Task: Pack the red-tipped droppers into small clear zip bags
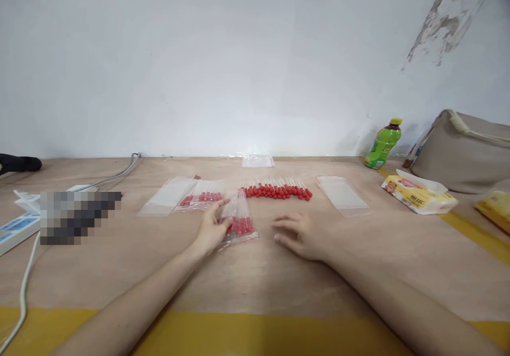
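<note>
My left hand [212, 227] pinches the left side of a clear plastic bag [241, 207] between thumb and fingers. Several red-tipped sticks show through it, their red ends towards me. To the right of that bag, my right hand [297, 234] hovers over or rests on the table with its fingers apart, holding nothing. Behind both hands lies a row of loose red-tipped sticks [274, 190], pale ends towards the wall. Another filled bag [204, 195] lies flat beyond my left hand, overlapping some flat clear bags [165, 196].
More flat clear bags [343, 195] lie at right, and a white-looking packet [257, 161] by the wall. Further right are a tissue pack [418, 194], a green bottle [383, 144] and a beige bag [458, 154]. At left are a power strip [18, 229], cables and a blurred-out dark object [79, 218].
</note>
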Available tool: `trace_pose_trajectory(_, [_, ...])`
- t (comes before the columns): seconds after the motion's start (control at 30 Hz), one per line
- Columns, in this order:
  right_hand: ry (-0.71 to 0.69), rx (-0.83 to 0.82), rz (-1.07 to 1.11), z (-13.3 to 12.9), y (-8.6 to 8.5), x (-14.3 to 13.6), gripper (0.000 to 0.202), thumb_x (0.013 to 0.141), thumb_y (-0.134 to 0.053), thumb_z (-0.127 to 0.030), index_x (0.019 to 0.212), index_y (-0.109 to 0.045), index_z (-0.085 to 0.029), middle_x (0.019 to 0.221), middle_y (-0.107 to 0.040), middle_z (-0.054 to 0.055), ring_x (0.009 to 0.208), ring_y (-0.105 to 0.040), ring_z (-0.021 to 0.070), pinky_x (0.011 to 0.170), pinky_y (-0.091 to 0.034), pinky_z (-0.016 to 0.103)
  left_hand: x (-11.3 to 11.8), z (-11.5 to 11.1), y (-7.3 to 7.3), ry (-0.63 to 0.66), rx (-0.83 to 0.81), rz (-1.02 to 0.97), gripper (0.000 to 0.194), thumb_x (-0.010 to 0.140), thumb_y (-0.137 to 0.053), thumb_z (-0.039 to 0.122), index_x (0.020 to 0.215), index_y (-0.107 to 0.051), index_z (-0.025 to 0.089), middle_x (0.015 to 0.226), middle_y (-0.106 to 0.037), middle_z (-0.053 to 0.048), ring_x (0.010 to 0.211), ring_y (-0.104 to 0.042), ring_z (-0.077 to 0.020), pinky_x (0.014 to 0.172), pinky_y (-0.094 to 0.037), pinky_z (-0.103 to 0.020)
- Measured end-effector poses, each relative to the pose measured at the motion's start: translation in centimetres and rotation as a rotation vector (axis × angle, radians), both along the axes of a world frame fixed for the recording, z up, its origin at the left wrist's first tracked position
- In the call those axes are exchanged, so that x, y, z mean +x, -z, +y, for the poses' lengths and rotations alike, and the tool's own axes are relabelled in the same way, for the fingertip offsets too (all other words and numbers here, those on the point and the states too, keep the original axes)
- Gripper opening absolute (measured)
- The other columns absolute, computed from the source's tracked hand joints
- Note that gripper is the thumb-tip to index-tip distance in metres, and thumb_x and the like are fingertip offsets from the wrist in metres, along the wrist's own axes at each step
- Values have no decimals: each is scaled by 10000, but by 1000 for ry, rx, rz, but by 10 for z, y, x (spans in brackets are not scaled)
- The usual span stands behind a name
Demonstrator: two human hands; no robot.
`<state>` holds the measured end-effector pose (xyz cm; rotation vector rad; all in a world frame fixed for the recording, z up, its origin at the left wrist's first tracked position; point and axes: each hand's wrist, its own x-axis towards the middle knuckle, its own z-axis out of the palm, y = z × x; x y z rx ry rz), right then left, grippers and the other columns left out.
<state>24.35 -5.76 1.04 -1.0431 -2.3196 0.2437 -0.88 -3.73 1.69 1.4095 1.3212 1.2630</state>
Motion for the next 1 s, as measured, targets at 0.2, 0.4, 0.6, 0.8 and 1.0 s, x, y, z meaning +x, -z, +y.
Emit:
trace_pose_trajectory(0.2, [818, 68, 6, 55, 0, 82, 282, 780, -472, -334, 868, -675, -159, 899, -644, 122, 899, -566, 265, 789, -413, 377, -50, 41, -42, -123, -8, 51, 603, 604, -652, 141, 1184, -488, 138, 610, -562, 16, 417, -483, -65, 437, -414, -181])
trace_pose_trajectory(0.4, [1100, -123, -180, 81, 13, 120, 492, 723, -489, -470, 1018, -640, -106, 1040, -601, 192, 921, -569, 312, 727, -425, 376, -85, 99, -53, -49, -35, 314, 515, 524, -700, 151, 1028, -592, 162, 1059, -582, -76, 643, -596, -121, 569, -502, -243])
trace_pose_trajectory(0.6, [1099, -192, -141, 85, 17, 115, 282, 724, -488, -366, 813, -666, -167, 898, -650, 125, 842, -594, 270, 638, -417, 313, -82, 111, -41, -172, 63, 516, 422, 533, -685, 190, 949, -620, 162, 1097, -559, -89, 1055, -498, -281, 923, -385, -390])
trace_pose_trajectory(0.8, [1155, -227, -65, 85, 19, 115, 208, 719, -465, -289, 746, -639, -178, 826, -650, 110, 777, -588, 249, 608, -391, 311, -67, 68, -8, -277, 442, 1055, 418, 781, -489, 445, 1110, -562, 197, 1229, -456, -120, 1156, -398, -307, 964, -302, -457])
trace_pose_trajectory(1.0, [1158, 179, 176, 83, 21, 112, 210, 765, -450, -321, 769, -595, -169, 791, -620, 72, 744, -557, 225, 730, -373, 391, -88, 75, 15, 3, 432, 1221, 476, 856, -344, 459, 1253, -457, 221, 1295, -404, -110, 1198, -367, -271, 970, -316, -429])
